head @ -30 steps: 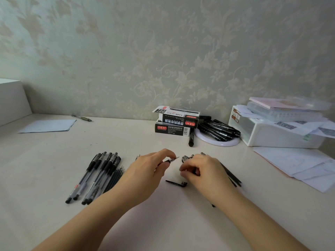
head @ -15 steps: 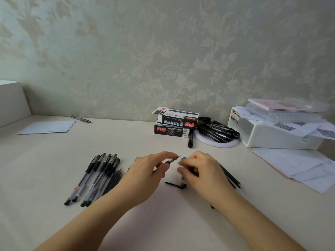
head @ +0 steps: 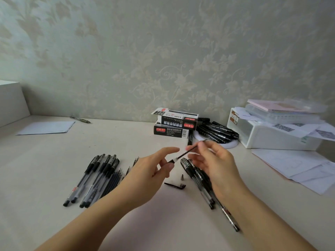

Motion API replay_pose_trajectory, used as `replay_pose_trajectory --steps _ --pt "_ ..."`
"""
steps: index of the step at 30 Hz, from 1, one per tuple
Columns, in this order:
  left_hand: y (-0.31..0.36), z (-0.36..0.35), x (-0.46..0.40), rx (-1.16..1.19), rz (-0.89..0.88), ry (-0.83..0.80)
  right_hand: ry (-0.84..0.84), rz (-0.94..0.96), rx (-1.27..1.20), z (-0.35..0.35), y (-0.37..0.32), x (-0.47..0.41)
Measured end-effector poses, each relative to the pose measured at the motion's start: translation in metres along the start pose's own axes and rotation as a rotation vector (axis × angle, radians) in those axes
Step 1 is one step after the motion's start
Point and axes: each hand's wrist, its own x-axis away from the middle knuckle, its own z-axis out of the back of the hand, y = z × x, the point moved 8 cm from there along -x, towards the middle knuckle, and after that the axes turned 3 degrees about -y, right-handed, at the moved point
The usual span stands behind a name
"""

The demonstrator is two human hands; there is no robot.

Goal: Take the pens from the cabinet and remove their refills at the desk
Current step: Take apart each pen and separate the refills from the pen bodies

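Papered wall behind a pale desk, seen in soft, even light.

The upper two thirds of the frame are filled by a wall (head: 163, 51) papered in muted grey-green, on which a cream pattern of leaves and curling vines is printed. The lower part is taken up by a smooth off-white desk (head: 45, 160), which is met by the wall along a line running across the middle of the frame. At the left edge, a white block-shaped piece of furniture (head: 10, 102) is seen standing on or against the desk; only its corner is shown. A faint pinkish tint is cast on the desk surface at the bottom centre. No hard shadows are thrown anywhere.
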Motion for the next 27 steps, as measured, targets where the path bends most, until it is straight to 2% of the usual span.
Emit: replay_pose_trajectory --steps 2,4,9,12,18,27 --pt "-0.004 0.002 0.0 -0.04 0.026 0.017 0.139 0.04 -0.07 0.021 -0.01 -0.005" --pt "-0.007 0.006 0.0 -0.076 0.049 0.055 0.23 0.086 0.017 0.042 -0.02 -0.009" --pt "-0.021 0.028 0.003 -0.167 0.173 0.195 0.205 0.142 0.927 0.062 -0.025 -0.015" --pt "-0.032 0.037 0.007 -0.284 0.269 0.224 0.214 0.163 1.161 0.062 -0.022 -0.011" --pt "-0.044 0.05 0.014 -0.451 0.407 0.221 0.209 0.079 1.328 0.062 -0.012 -0.011" --pt "-0.058 0.064 0.021 -0.517 0.541 0.128 0.209 0.091 1.346 0.058 -0.013 -0.009"
